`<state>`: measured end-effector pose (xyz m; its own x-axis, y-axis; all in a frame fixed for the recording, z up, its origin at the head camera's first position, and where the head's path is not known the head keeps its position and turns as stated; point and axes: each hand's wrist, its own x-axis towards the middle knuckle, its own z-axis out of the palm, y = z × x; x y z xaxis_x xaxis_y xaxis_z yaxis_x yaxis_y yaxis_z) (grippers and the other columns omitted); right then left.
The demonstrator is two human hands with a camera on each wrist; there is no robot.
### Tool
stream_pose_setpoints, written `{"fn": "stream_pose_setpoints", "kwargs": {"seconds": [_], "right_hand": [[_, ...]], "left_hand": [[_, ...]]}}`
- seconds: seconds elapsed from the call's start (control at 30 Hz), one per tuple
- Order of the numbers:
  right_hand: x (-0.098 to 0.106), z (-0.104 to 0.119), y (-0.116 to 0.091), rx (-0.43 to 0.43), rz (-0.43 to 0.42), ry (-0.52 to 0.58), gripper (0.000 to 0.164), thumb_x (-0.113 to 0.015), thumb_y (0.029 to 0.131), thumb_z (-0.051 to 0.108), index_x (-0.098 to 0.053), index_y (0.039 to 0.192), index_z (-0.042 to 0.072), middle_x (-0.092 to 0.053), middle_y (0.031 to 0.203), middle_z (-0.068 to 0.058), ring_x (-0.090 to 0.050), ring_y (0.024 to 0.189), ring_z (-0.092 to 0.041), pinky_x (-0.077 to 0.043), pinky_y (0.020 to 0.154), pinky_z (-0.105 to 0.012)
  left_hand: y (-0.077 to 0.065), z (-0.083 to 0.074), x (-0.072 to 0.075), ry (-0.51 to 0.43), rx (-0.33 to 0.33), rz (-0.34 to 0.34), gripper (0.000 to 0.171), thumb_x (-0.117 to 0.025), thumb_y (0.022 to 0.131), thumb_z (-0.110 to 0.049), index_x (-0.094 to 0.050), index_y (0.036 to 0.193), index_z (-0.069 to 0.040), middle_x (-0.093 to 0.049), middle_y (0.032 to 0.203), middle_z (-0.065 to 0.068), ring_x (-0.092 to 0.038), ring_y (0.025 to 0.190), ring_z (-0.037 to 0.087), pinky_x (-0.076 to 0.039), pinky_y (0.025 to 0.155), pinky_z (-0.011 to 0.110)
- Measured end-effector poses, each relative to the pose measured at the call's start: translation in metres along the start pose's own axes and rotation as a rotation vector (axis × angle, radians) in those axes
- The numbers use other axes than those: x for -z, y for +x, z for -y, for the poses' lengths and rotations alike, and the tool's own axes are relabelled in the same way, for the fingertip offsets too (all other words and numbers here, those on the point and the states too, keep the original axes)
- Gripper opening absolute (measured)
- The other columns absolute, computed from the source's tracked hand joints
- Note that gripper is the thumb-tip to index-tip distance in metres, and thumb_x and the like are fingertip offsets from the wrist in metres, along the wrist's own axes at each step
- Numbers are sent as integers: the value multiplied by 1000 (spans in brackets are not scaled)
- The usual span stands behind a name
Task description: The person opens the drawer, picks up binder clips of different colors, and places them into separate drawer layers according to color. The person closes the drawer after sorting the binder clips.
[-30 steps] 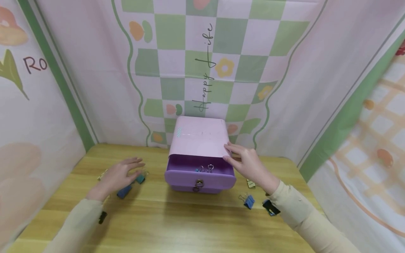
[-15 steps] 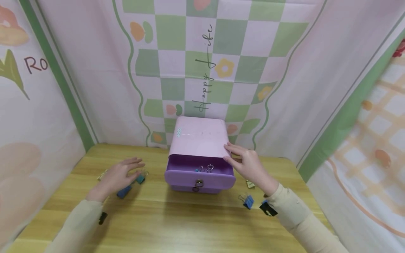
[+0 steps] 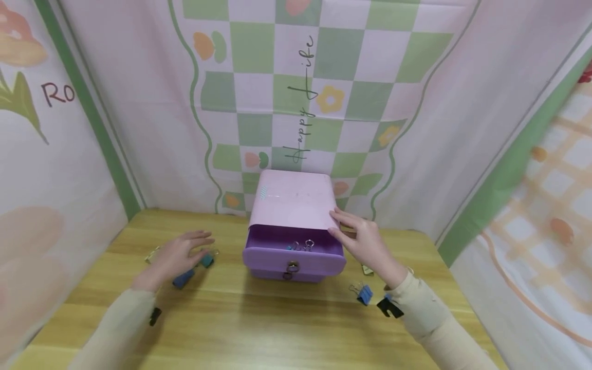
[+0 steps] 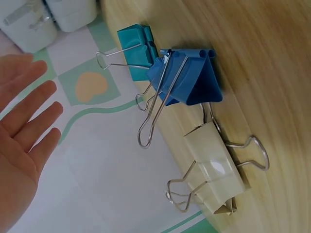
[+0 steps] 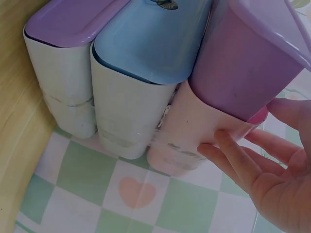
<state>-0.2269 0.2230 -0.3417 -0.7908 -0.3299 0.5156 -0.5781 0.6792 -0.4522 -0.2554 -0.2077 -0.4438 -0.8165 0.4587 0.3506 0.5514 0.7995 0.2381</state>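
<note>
A stacked drawer box [image 3: 296, 198] with a pink casing on top stands at the back of the table, its top purple drawer [image 3: 270, 260] pulled partway out. Binder clips [image 3: 308, 246] show inside that drawer. My right hand [image 3: 368, 245] touches the casing's right front edge; the right wrist view has the thumb at the rim and fingers along the casing's side. My left hand [image 3: 173, 261] hovers with loosely spread fingers, holding nothing. Near it lie a teal binder clip [image 4: 135, 65], a blue binder clip [image 4: 194, 77] and a cream binder clip [image 4: 216, 165].
On the right of the wooden table [image 3: 287, 324] are a blue binder clip [image 3: 364, 294], a black one [image 3: 389, 307] beside the sleeve, and a yellow one [image 3: 367, 270]. Another black clip [image 3: 155, 316] lies by the left sleeve. Below the top level sits a blue drawer [image 5: 150, 43].
The black clip by my right sleeve has shifted slightly left and turned, with the sleeve close to it. Both hands and the drawer keep their positions; the head view has moved a little.
</note>
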Motion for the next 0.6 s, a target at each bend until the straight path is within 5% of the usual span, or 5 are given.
{"fn": "stream_pose_setpoints", "kwargs": {"seconds": [0.33, 0.6], "right_hand": [[-1, 0, -1, -18, -6, 2, 43, -66, 89, 22, -58, 126, 0, -53, 134, -19, -65, 104, -33, -57, 75, -26], [-3, -2, -3, -40, -7, 19, 45, -65, 90, 24, -57, 127, 1, -52, 136, -18, -64, 106, -34, -58, 76, -29]], "left_hand": [[14, 8, -12, 2, -37, 4, 28, -69, 85, -6, -68, 113, -4, -65, 119, 17, -63, 108, 34, -53, 90, 47], [20, 17, -22, -33, 27, 83, 27, -67, 87, -7, -67, 114, -5, -67, 115, 13, -63, 107, 32, -53, 90, 47]]}}
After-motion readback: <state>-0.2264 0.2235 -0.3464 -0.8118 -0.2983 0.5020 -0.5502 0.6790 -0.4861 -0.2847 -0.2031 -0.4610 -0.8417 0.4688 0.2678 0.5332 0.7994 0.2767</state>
